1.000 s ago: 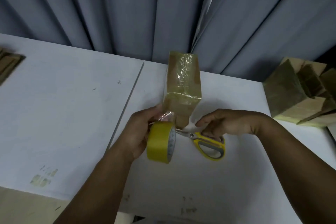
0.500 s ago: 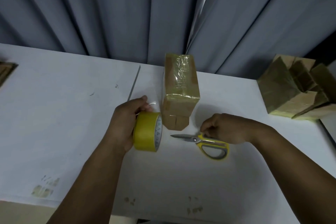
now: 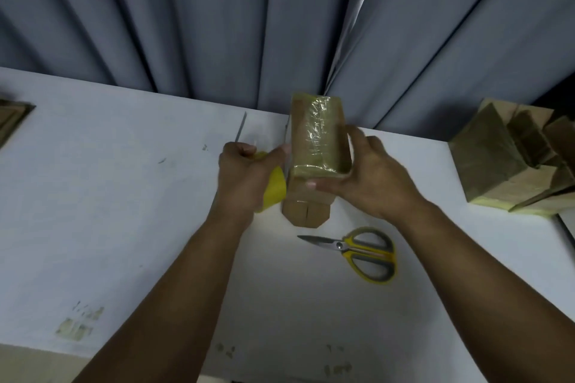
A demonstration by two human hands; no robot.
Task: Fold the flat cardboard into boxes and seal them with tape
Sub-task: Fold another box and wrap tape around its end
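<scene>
Now the left hand [image 3: 245, 177] grips the yellow tape roll [image 3: 275, 191], just left of the upright cardboard box [image 3: 317, 146]. The right hand [image 3: 373, 177] clasps that box, thumb across its near face and fingers round its right side. A strip of tape may stretch between roll and box, though blur hides it. Scissors [image 3: 357, 250] lie untouched on the white table [image 3: 124, 211], just nearer than the right hand.

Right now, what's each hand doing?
The left hand grips the yellow tape roll.
The right hand holds the taped cardboard box.
</scene>
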